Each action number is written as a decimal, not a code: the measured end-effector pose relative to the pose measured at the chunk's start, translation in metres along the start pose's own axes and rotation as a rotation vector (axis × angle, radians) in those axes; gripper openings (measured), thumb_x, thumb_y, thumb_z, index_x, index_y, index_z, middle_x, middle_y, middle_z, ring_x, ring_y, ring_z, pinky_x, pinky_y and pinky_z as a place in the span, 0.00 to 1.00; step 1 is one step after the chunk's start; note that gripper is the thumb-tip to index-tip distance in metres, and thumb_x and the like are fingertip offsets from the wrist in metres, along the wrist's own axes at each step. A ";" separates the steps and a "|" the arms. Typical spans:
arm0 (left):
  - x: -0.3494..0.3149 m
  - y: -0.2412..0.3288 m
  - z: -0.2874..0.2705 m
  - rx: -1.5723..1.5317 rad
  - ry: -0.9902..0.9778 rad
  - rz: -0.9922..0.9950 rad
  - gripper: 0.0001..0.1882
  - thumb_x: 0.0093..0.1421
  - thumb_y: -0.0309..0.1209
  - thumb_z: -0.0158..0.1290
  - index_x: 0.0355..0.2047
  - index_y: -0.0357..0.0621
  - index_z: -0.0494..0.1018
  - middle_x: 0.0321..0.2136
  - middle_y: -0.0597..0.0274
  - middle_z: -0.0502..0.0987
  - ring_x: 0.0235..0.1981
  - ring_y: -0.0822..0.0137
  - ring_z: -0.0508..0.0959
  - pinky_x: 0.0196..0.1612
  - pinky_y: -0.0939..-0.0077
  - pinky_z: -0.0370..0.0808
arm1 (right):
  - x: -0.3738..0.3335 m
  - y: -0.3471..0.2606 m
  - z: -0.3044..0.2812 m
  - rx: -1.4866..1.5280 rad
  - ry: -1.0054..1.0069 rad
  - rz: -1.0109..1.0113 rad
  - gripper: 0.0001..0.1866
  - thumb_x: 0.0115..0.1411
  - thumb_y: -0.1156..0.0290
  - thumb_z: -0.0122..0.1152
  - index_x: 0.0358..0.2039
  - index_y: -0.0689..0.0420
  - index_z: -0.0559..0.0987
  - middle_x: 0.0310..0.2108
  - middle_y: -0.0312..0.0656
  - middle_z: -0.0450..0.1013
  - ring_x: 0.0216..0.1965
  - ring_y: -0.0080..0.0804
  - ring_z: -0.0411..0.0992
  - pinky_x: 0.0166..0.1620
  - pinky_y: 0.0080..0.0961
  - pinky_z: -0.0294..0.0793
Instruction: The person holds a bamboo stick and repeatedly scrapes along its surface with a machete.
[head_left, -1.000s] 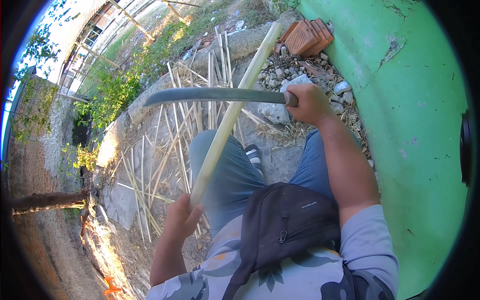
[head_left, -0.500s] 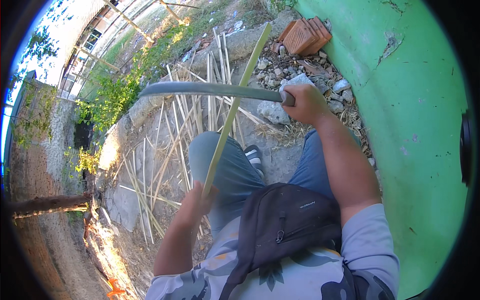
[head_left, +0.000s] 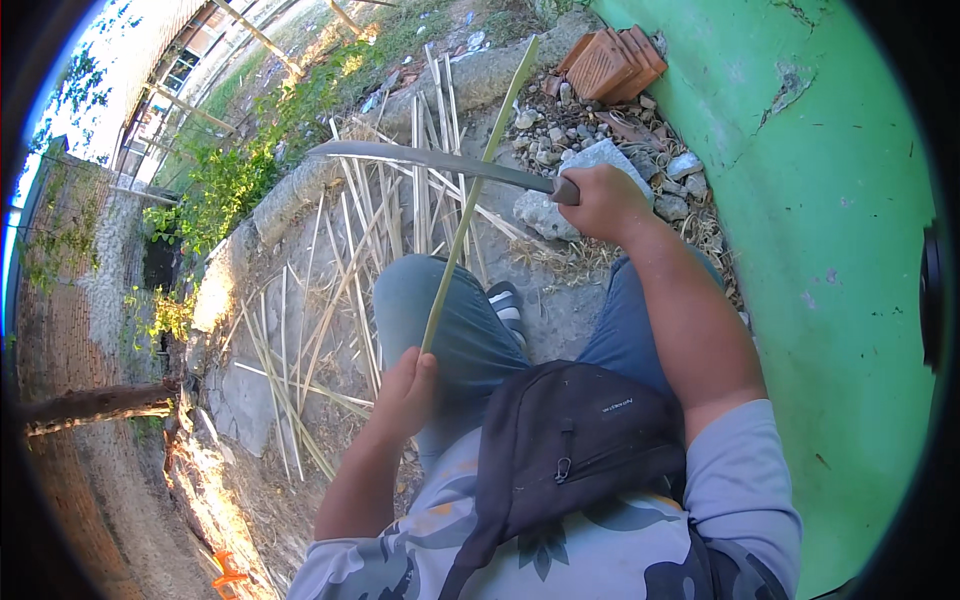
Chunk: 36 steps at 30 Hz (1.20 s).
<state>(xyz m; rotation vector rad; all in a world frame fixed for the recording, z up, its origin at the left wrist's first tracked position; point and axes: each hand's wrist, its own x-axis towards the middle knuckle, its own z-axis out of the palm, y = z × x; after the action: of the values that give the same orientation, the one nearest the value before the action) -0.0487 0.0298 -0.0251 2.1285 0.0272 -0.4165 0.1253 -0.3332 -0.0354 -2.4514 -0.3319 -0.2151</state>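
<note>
Trimming seems in hand: at seven o'clock the left hand (head_left: 405,388) pinches a strip (head_left: 463,230); at two, the right hand (head_left: 605,205) grips a machete (head_left: 420,158); next calls for steady angling.

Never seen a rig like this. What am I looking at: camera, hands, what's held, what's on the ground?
No machine here: just a person's two bare hands. The view comes from a fisheye camera worn on the person's own head, looking down, so straight edges bend and picture left is the person's left.

The right hand grips a long curved blade by its handle. The left hand holds the lower end of a thin greenish strip. Blade and strip cross in view; I can't tell whether they touch.

On the ground lie many pale strips, with stones and stacked reddish tiles near a green wall.
</note>
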 end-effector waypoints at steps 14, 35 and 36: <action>-0.002 0.032 -0.001 0.243 0.001 -0.004 0.25 0.76 0.50 0.42 0.37 0.38 0.70 0.22 0.64 0.69 0.25 0.71 0.69 0.29 0.68 0.67 | 0.002 -0.005 -0.008 0.007 -0.206 0.144 0.08 0.53 0.64 0.65 0.33 0.50 0.83 0.33 0.47 0.82 0.38 0.50 0.80 0.43 0.45 0.80; 0.005 0.049 -0.008 0.120 -0.102 -0.264 0.20 0.56 0.34 0.68 0.38 0.40 0.69 0.25 0.65 0.71 0.28 0.71 0.70 0.32 0.71 0.71 | -0.005 -0.019 0.022 -0.013 -0.276 -0.055 0.08 0.51 0.64 0.66 0.31 0.52 0.82 0.28 0.48 0.79 0.33 0.54 0.78 0.37 0.46 0.77; 0.005 0.048 -0.009 0.154 -0.117 -0.249 0.19 0.56 0.33 0.68 0.38 0.40 0.69 0.25 0.65 0.71 0.28 0.71 0.71 0.32 0.71 0.71 | -0.002 -0.015 0.026 0.001 -0.276 -0.034 0.08 0.51 0.64 0.66 0.31 0.51 0.82 0.28 0.48 0.79 0.33 0.54 0.78 0.37 0.47 0.77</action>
<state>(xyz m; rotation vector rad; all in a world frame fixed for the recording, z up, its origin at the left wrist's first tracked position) -0.0335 0.0093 0.0164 2.2566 0.2000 -0.7087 0.1211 -0.3059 -0.0477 -2.4774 -0.4920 0.1110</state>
